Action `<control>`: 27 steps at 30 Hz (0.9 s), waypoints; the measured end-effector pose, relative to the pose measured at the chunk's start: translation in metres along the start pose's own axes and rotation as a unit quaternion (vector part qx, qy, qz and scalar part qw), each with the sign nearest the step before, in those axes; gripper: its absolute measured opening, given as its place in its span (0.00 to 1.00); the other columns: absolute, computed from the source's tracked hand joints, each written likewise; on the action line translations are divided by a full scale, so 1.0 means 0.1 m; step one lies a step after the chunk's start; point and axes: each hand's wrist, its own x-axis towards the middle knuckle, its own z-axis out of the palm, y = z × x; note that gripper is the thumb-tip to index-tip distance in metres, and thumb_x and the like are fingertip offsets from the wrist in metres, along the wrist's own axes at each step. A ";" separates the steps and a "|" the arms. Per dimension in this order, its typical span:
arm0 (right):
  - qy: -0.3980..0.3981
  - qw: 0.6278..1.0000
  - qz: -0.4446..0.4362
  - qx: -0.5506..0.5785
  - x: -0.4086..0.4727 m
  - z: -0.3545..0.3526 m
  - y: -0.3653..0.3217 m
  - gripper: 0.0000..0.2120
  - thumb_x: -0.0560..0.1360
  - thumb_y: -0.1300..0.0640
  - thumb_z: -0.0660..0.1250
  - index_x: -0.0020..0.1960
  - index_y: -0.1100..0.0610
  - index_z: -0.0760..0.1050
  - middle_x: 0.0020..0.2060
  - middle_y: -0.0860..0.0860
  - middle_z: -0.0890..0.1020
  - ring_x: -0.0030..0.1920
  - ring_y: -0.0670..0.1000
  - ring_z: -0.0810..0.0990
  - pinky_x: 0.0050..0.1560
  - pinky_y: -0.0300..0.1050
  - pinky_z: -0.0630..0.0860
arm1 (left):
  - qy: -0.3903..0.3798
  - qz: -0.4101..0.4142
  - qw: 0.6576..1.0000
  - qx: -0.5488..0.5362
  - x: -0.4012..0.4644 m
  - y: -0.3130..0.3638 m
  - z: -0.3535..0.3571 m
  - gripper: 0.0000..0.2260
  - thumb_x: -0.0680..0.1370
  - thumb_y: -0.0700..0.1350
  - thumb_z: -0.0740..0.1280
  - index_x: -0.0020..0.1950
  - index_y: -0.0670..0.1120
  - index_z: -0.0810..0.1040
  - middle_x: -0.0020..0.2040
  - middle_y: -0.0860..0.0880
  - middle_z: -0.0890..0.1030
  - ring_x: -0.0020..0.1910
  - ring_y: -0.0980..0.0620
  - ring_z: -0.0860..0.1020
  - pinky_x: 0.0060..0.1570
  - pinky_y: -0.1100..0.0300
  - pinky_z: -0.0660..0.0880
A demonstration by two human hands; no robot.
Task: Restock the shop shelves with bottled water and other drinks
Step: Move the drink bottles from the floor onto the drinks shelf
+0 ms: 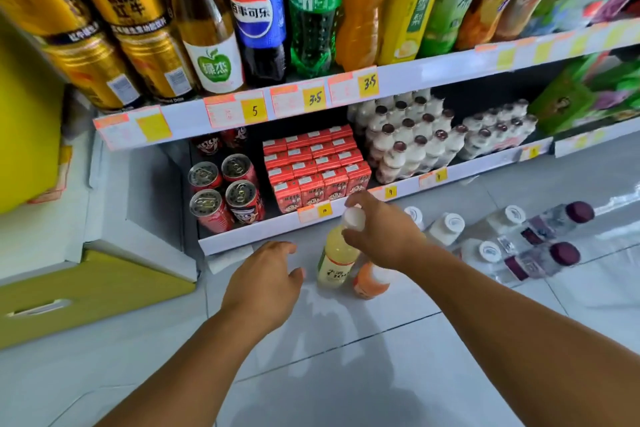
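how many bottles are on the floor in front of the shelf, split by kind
pale yellow bottle: 1
orange bottle: 1
white-capped bottles: 4 (one partly hidden behind the right wrist)
maroon-capped bottles: 2
total: 8

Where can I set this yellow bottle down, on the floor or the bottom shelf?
Bare floor tiles lie between your forearms, below the yellow bottle that the right hand holds. Tiles under the left hand are free too. Crowded: the bottom shelf is full, and water bottles fill the floor to the right.
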 end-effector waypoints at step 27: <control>0.322 0.888 -0.213 0.248 -1.40 -3.12 -1.99 0.22 0.74 0.36 0.70 0.64 0.42 0.73 0.53 0.35 0.81 0.42 0.34 0.79 0.39 0.30 0.73 | 0.046 0.239 0.905 -0.349 -0.83 1.79 -2.50 0.26 0.65 0.53 0.79 0.59 0.60 0.73 0.54 0.59 0.83 0.54 0.56 0.82 0.59 0.45 0.76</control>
